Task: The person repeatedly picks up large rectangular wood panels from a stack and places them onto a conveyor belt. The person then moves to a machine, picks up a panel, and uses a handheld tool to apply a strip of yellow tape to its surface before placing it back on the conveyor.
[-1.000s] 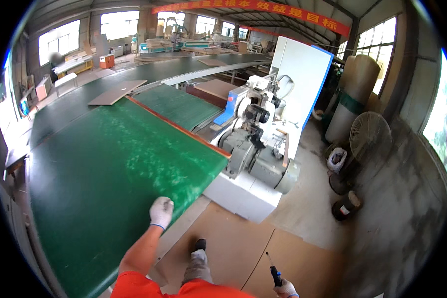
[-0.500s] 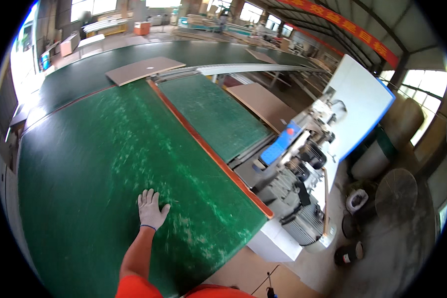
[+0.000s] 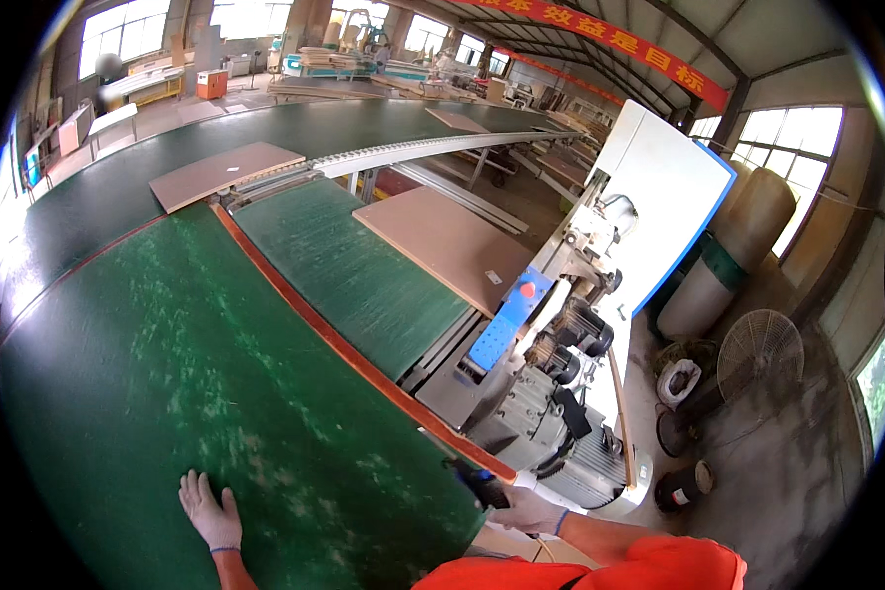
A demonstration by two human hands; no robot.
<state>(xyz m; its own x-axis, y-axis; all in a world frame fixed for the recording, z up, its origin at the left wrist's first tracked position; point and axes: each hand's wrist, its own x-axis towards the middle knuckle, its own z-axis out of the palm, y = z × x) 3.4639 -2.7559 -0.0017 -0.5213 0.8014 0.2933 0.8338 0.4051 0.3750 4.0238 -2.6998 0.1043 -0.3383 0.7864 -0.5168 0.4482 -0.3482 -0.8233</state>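
My left hand (image 3: 207,511), in a pale work glove, rests palm down on the green belt surface (image 3: 305,492) at the near left, fingers stretched out. At the near right edge of that surface, my gloved right hand (image 3: 529,512) is closed around a black-and-blue air blow gun (image 3: 477,482). Its thin nozzle points toward the far left, beside the orange-brown guide strip (image 3: 315,324). A light hose (image 3: 546,553) shows below the right hand. Part of the tool's handle is hidden by the glove.
A machine with motors (image 3: 590,433) and a raised white cover (image 3: 664,187) stands at the right. Brown boards lie beside the machine (image 3: 447,241) and on the far belt (image 3: 228,175). A floor fan (image 3: 760,354) and a dark bucket (image 3: 683,486) stand farther right.
My right hand has come into view with the blow gun in it. The left hand has shifted nearer and to the left, still flat on the belt. The view has turned somewhat to the right.
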